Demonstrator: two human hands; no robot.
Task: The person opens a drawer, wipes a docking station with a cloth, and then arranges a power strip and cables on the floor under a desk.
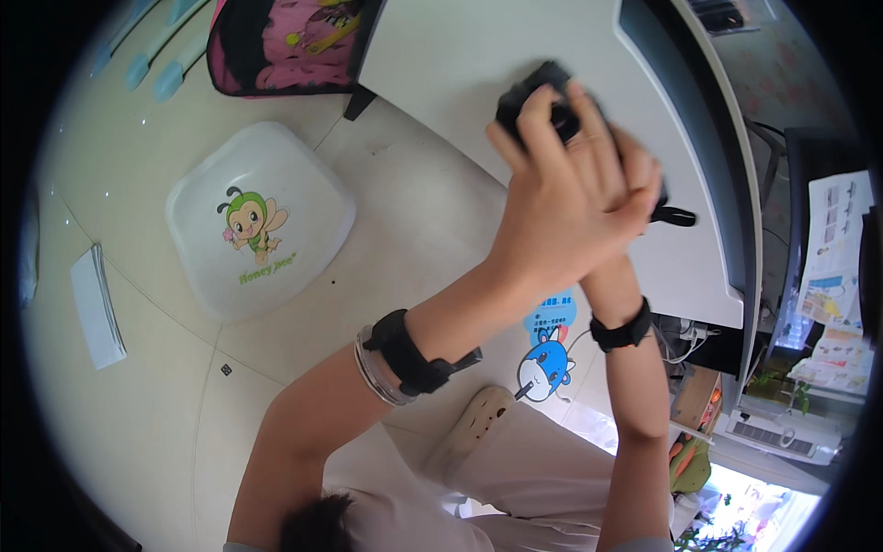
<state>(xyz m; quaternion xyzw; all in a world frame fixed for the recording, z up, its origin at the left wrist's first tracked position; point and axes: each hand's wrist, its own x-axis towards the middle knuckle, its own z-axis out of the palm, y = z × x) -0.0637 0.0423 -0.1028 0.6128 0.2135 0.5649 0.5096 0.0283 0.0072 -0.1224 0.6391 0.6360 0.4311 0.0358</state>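
Note:
A blurred black object [514,110] with a black strap loop [676,216] is in front of me, above a white tabletop. My left hand [566,186] reaches across from the left with its fingers bent around the black object. Mostly hidden under it is my right hand [600,155], at the same place; its grip cannot be made out. A black band [407,355] and a clear bangle circle my left forearm. Another black band [623,328] is around my right wrist.
A white stool [262,155] with a cartoon bee stands on the tiled floor, left of the table [441,69]. Near it are a pink mesh bag [276,76] and folded white paper [96,310]. Cables [690,341] and a wooden box [693,400] lie at the right.

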